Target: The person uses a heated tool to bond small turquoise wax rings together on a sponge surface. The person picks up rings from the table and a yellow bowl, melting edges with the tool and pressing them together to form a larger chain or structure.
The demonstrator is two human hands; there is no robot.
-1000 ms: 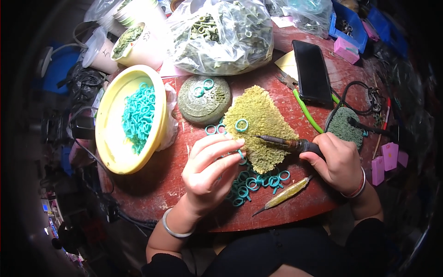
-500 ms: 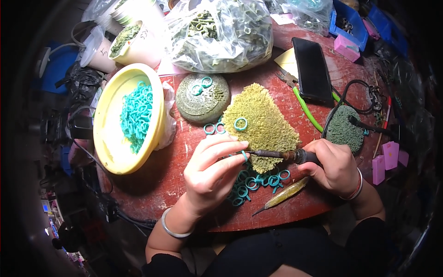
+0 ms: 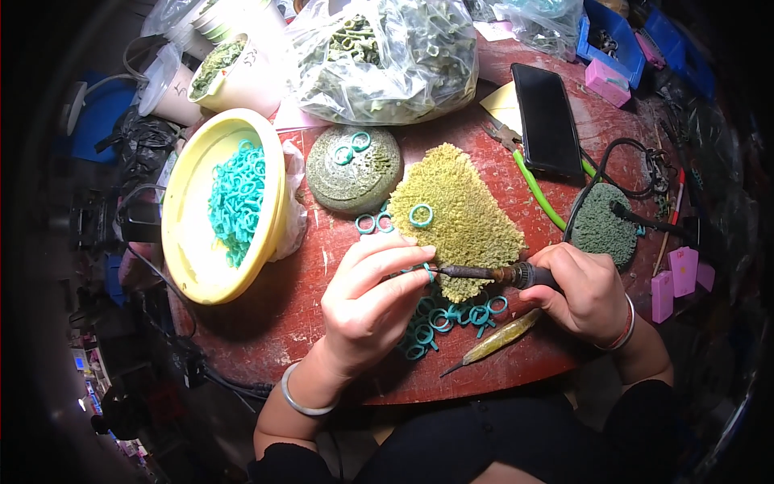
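Pinched between the fingers of my left hand (image 3: 363,294) is a small teal ring (image 3: 428,273). My right hand (image 3: 580,290) is wrapped round the dark handle of a soldering iron (image 3: 492,274), whose tip points left and meets the ring or lies just beside it. Below the two hands sits a yellow-green sponge-like pad (image 3: 459,202) with one teal ring (image 3: 421,214) on top. A pile of teal rings (image 3: 439,319) lies at the pad's near edge, partly hidden by my left hand. Close to my right hand rests a yellow-handled pointed tool (image 3: 501,335).
Left stands a yellow bowl (image 3: 185,266) with many teal rings. A round speckled block (image 3: 355,181) bears two rings. Behind are a clear bag (image 3: 427,73) of green pieces and paper cups (image 3: 242,81). A phone (image 3: 547,121), green-handled pliers (image 3: 536,189) and a green sponge (image 3: 603,226) lie right.
Almost nothing differs. Both hands keep their places, with the iron's tip still at the ring; the view has shifted very slightly.
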